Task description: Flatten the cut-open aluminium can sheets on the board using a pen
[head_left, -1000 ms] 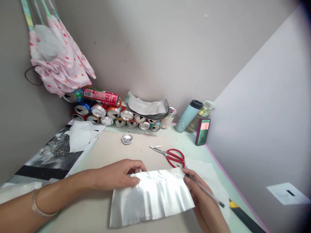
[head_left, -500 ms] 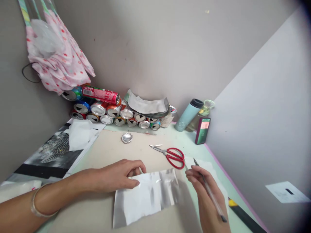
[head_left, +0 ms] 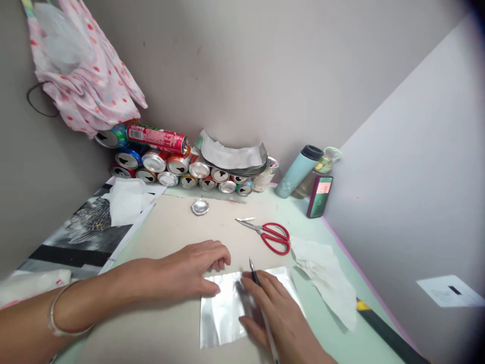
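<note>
A shiny silver metal sheet (head_left: 220, 321) lies on the beige board at the near middle. My left hand (head_left: 195, 268) reaches in from the left; its thumb touches the sheet's upper left edge, and the loosely bent fingers stay apart from the thumb beyond that edge. Between the fingers of my right hand (head_left: 278, 308) is a slim pen (head_left: 268, 328), its tip pointing away from me. This hand rests over the right half of the sheet and hides part of it. Red-handled scissors (head_left: 271, 236) lie a little beyond, next to a thin metal sliver (head_left: 248, 219).
A small round silver dish (head_left: 200, 207) sits on the board. Stacked drink cans (head_left: 178, 164) line the back wall, curved metal sheets (head_left: 235, 154) on top. A blue tumbler (head_left: 299, 172) and a phone (head_left: 320, 197) stand back right. White tissue (head_left: 326, 278) lies at right beside a black-and-yellow tool (head_left: 382, 323).
My right hand has moved left with the pen, from beside the sheet onto it. The sheet has shifted right and lies flatter. My left thumb now touches only its edge.
</note>
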`<state>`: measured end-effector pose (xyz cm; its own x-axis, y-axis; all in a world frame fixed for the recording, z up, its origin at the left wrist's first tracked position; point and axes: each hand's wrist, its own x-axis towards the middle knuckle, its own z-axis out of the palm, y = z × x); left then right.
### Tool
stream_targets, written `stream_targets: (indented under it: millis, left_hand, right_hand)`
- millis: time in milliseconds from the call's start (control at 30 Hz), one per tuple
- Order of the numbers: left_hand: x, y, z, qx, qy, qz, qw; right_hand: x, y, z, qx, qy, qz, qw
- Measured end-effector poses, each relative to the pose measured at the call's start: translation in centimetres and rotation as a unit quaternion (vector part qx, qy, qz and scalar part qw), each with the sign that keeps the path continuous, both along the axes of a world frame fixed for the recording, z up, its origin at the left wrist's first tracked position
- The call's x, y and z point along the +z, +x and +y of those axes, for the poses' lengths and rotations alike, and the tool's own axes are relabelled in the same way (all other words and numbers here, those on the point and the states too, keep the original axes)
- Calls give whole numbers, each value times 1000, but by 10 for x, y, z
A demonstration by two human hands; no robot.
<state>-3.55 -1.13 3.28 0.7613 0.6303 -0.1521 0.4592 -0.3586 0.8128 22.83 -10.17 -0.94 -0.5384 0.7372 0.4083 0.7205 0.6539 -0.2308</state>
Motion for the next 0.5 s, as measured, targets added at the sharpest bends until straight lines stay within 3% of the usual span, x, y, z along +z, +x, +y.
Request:
stream_targets:
  millis: [133,267,400,500]
  left_hand:
    - [-2,-1,-6,-40,15,64,997]
    - [-5,1,-17,-101,102,71,987]
    - [-11,11,-36,-132,219,126,959]
    - [-25,20,-59,-101,341,132,925]
  right_hand:
    - [2,3,3,-7,-27,-13,1000]
    - [12,1,-1,-46,-69,66,994]
    - [26,2,-7,-161,-163,239,944]
    - [32,6,-5,-197,-208,323,902]
